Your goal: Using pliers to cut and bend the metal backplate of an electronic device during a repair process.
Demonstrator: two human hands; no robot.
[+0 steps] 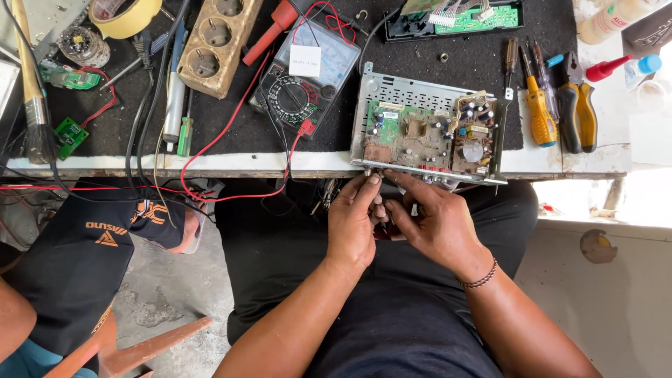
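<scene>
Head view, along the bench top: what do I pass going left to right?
Paintbrush → small green board → socket strip → multimeter → open chassis with circuit board → yellow-handled screwdriver → pliers.

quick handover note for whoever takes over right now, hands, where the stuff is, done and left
Left hand: fingertips at the front edge of the open metal chassis, pinching something too small to tell.
Right hand: fingers on the same edge, beside the left.
Chassis sits at the bench edge, circuit board exposed, cover off.
Multimeter to its left, screwdrivers and pliers to its right, untouched.
Left: the front-edge work in hand.
</scene>
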